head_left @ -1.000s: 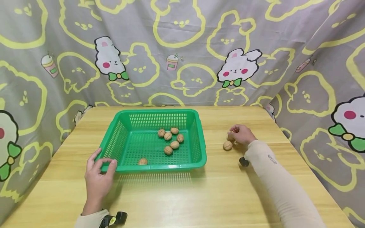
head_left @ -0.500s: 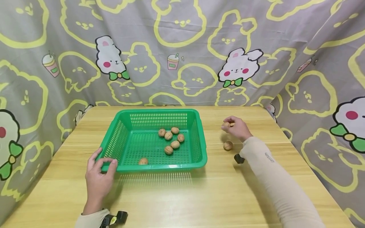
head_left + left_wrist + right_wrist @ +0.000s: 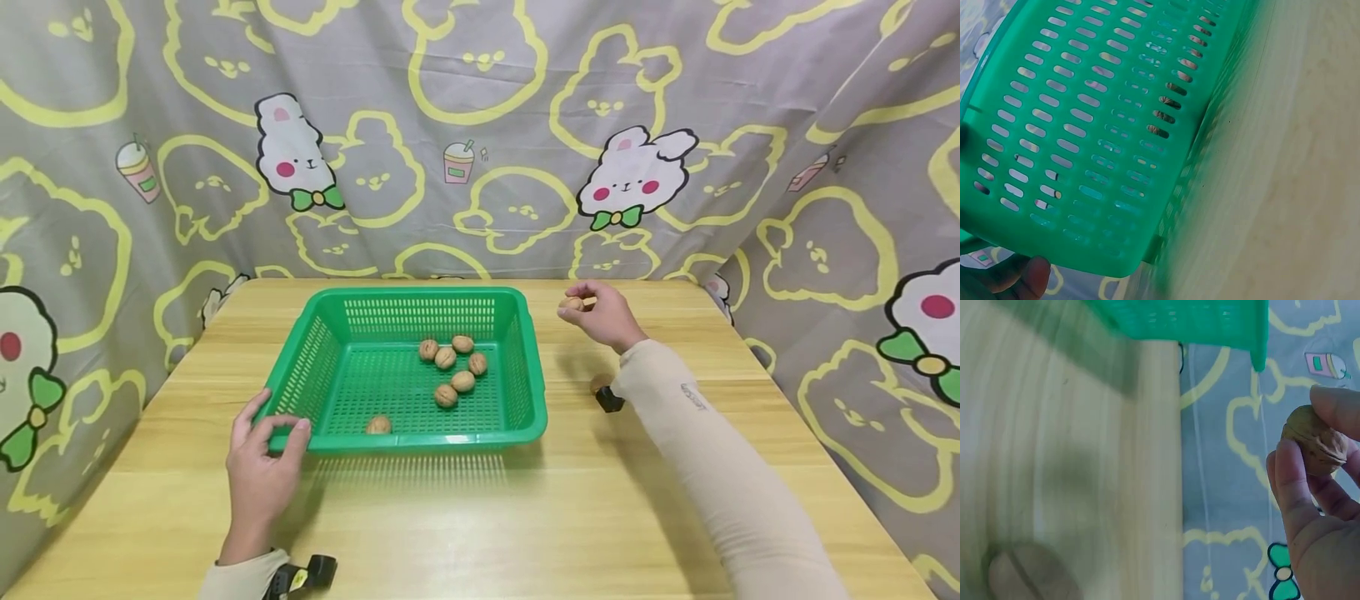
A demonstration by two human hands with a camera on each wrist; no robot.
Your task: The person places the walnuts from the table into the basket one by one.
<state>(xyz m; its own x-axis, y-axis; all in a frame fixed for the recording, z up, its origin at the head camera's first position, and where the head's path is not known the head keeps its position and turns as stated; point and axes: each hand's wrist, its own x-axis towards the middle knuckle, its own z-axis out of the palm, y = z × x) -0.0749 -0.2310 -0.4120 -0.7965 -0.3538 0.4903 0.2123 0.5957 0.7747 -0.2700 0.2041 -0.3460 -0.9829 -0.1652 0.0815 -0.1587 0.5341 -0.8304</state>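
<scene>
A green plastic basket [image 3: 427, 439] with slotted walls stands on the table, several walnuts [image 3: 446, 358] lying on its floor. At its front left corner my left hand [image 3: 262, 479] grips the rim, thumb and fingers on either side. To the right of the basket, raised above the table, my right hand [image 3: 609, 318] pinches a walnut [image 3: 573, 304] between thumb and fingers. That walnut [image 3: 1314, 439] shows clearly in the right wrist view. Another walnut [image 3: 600, 382] sits on the table under the right wrist, partly hidden by the wrist camera.
The wooden table [image 3: 450, 533] ends at a grey curtain [image 3: 510, 242] with cartoon rabbits, which hangs along the back and both sides. The basket's right wall [image 3: 531, 367] rises between the right hand and the walnuts inside.
My right hand has lifted a walnut off the table and carried it up and left toward the basket. The left hand has stayed on the rim.
</scene>
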